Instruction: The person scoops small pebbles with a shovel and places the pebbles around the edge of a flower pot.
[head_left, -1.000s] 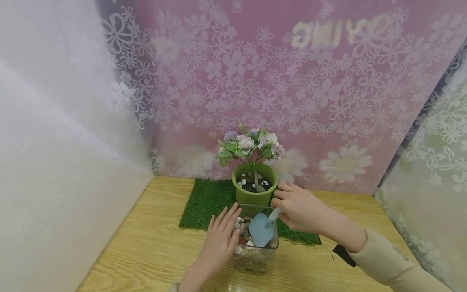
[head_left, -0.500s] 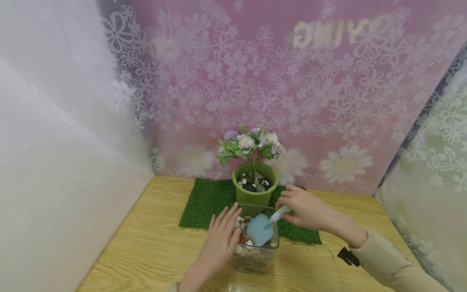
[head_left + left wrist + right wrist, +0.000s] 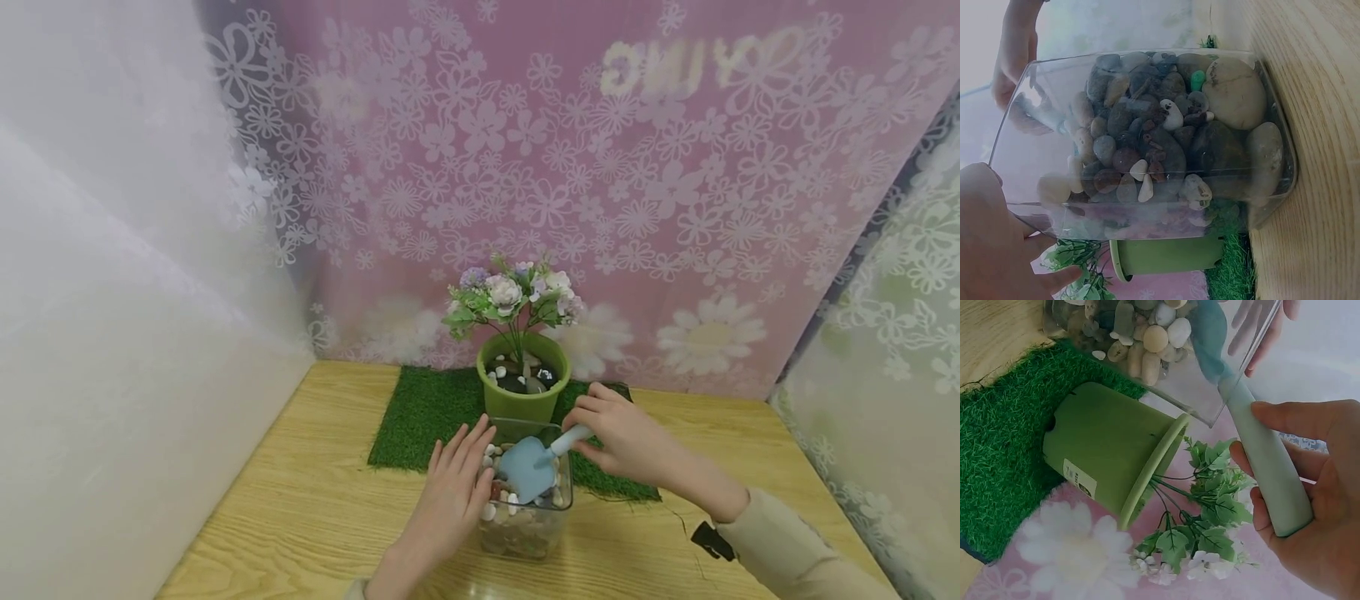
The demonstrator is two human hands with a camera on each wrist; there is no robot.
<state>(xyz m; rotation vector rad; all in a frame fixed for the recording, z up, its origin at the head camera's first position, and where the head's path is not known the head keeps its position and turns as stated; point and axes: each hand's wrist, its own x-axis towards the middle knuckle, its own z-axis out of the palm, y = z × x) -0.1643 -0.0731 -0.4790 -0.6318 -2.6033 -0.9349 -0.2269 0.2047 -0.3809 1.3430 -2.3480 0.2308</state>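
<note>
My right hand (image 3: 618, 437) grips the pale handle (image 3: 1269, 462) of a small blue garden trowel (image 3: 529, 468). The trowel's blade lies inside a clear square container (image 3: 528, 533), over the pebbles (image 3: 1129, 131) that fill its lower part. Those pebbles are grey, brown and white, with one small green piece among them in the left wrist view. With fingers straight, my left hand (image 3: 450, 492) rests against the container's left rim. Right behind the container stands a green flowerpot (image 3: 522, 404) of flowers (image 3: 510, 296), with stones around the stems.
Under the pot lies a green artificial grass mat (image 3: 427, 417) on the wooden table (image 3: 300, 483). A pink flower-print curtain (image 3: 525, 167) hangs close behind, with pale panels (image 3: 135, 292) to the left and right. A black strap (image 3: 711, 542) shows by my right sleeve.
The trowel's blade has shifted left within the container, and its handle now slants lower. My right hand moved slightly right, then back left. My left hand has stayed in place.
</note>
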